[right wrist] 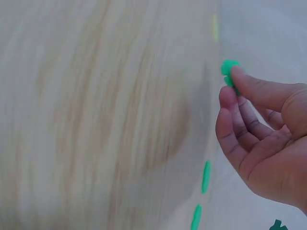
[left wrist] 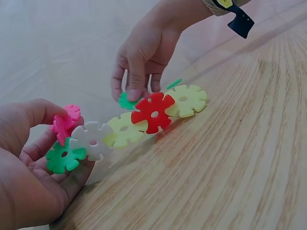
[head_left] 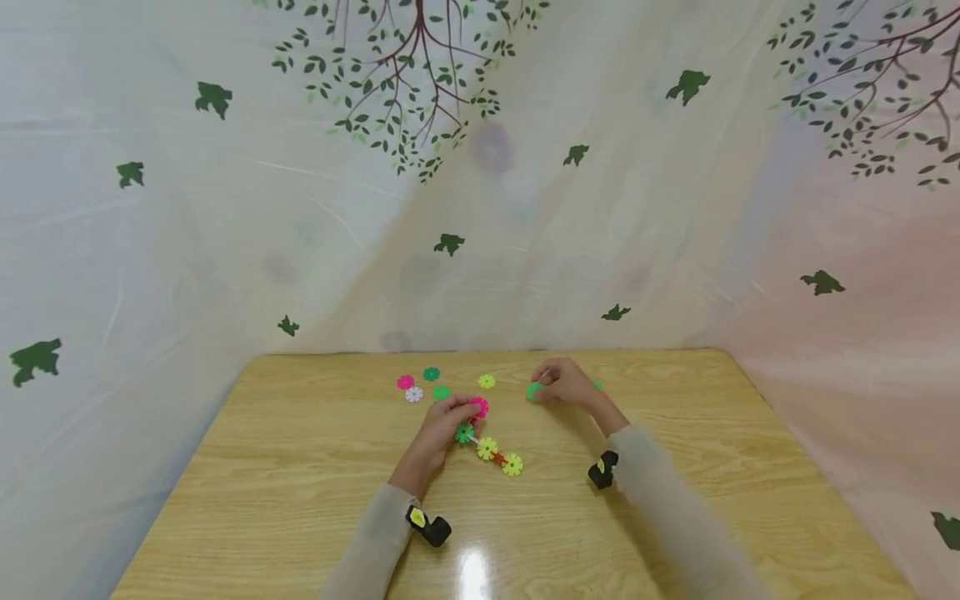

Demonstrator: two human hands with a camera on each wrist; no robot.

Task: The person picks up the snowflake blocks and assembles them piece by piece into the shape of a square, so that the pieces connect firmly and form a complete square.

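Note:
My left hand [head_left: 442, 429] holds one end of a chain of interlocked plastic snowflake discs, its thumb and fingers around a pink disc [left wrist: 66, 123]. From there the chain runs through a green disc [left wrist: 65, 157], a white disc [left wrist: 92, 141], a yellow disc [left wrist: 125, 130], a red disc [left wrist: 154, 113] and another yellow disc [left wrist: 189, 101] at the far end. To the right, my right hand [head_left: 566, 382] pinches a single green disc [right wrist: 230, 72] between thumb and fingertips, apart from the chain. That hand partly hides the disc in the head view.
Loose discs lie toward the table's back: a pink one [head_left: 405, 382], a white one [head_left: 414, 394], a dark green one [head_left: 431, 373], a light green one [head_left: 441, 392] and a yellow one [head_left: 487, 381]. Beyond the wooden table [head_left: 300, 500] hangs a printed curtain [head_left: 337, 275].

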